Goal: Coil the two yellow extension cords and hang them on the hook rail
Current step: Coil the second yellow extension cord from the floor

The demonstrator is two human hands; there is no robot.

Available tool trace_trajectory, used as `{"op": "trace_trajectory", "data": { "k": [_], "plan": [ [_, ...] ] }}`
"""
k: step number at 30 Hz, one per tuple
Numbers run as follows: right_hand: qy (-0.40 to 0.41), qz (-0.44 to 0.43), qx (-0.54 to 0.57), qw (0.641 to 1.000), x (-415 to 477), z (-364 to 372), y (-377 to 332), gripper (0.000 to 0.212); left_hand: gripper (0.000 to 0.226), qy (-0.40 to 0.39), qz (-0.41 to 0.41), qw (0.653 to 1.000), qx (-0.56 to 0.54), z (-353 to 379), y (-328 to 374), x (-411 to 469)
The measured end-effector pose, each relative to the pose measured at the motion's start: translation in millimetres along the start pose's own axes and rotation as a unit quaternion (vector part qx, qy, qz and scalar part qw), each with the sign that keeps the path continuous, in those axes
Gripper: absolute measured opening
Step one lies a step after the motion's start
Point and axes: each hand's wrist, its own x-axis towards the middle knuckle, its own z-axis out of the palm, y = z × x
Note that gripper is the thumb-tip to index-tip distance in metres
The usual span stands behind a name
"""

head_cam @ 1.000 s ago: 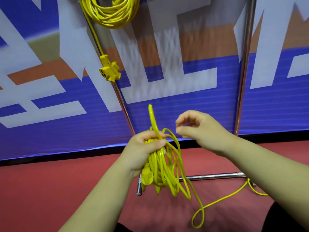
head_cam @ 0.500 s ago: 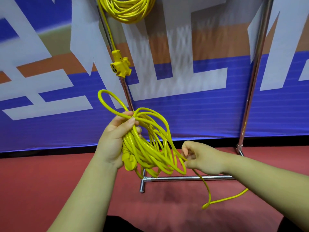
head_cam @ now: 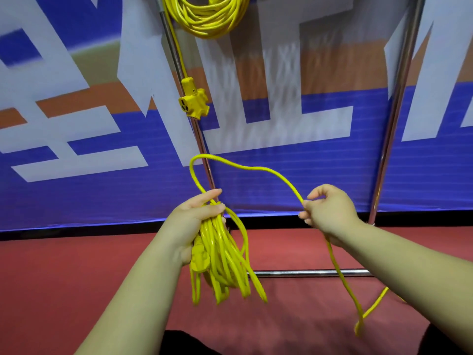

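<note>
The right hand has come up from beside the bundle, pinching a strand and drawing a fresh loop toward the left hand, which grips the second cord, mostly coiled. Probably few turns remain: one tail trails toward the floor. Two cords in all; the first cord hangs coiled above.

The looped yellow extension cord hangs from the left hand. 1 strand arcs rightward to the right hand, which pinches it. Above, another coiled yellow cord hangs beside the chrome metal rack, before the printed vinyl banner. The red carpet floor lies below.
</note>
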Motion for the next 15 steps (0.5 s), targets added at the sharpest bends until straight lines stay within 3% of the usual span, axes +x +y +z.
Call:
{"op": "trace_trajectory", "data": {
  "k": [3, 8, 15],
  "plan": [
    [-0.061, 0.017, -0.158, 0.985, 3.6, -2.4, 10.8, 0.013, 0.048, -0.023, 0.027, 0.999, -0.031, 2.8, 6.0, -4.4],
    [-0.141, -0.038, -0.343, 0.928, -5.4, -5.2, 9.6, 0.015, 0.049, -0.042, 0.091, 0.991, -0.088, 3.2, 12.5, -5.0],
    [-0.245, -0.068, -0.374, 0.892, -12.5, -11.5, 11.3, 0.015, 0.042, -0.016, 0.144, 0.975, -0.168, 0.8, 12.6, 2.8]
  ]
}}
